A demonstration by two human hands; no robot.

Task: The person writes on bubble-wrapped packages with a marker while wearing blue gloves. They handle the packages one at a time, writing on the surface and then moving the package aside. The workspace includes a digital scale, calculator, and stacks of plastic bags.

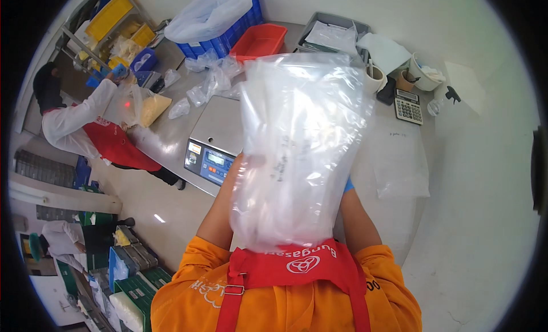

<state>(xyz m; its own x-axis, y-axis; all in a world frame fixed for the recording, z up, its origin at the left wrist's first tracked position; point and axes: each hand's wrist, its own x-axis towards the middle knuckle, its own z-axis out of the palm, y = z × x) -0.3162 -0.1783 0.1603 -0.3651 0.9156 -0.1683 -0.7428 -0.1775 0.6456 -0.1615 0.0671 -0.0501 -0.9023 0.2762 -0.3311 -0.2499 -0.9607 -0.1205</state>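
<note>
A stack of clear plastic bags (299, 149), with some dark handwriting on it, is raised in front of my red apron (297, 269). Both my forearms run up behind the stack, which is held up between them. Only a sliver of my left hand (240, 158) shows at its left edge. On the other side, a bit of blue covering marks my right hand (349, 186). The fingers of both are hidden by the plastic. Beyond my left wrist, a digital weighing scale (214, 126) stands on the steel table, partly covered by the bags.
One flat clear bag (399, 166) lies on the table at right, below a calculator (408, 107). Behind are a red tray (260, 39), a blue crate (220, 43) and a grey tray (337, 21). At left, a co-worker (85, 126) handles a bag of yellowish material (153, 109).
</note>
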